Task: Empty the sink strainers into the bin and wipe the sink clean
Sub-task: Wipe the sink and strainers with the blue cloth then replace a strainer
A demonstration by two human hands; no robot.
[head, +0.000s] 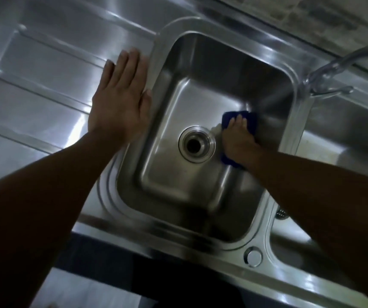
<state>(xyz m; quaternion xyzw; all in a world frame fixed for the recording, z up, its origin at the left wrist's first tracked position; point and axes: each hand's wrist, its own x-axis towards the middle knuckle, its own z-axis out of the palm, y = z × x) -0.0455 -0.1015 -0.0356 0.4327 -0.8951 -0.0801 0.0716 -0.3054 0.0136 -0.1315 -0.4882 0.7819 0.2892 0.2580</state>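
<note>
A stainless steel sink basin (185, 178) fills the middle of the view, its round drain (196, 144) open and dark with no strainer in it. My right hand (239, 143) lies flat on a dark blue cloth (250, 121), pressing it against the basin floor just right of the drain. My left hand (120, 101) rests flat, fingers straight, on the ribbed draining board (40, 85) at the basin's left rim. A strainer (281, 213) shows partly in the second basin, behind my right forearm.
A chrome tap (334, 72) with its lever stands behind the divider between the basins. The second basin (325, 147) lies to the right. A round overflow cap (253, 256) sits on the front rim. Below the front edge, dark cabinet and pale floor show.
</note>
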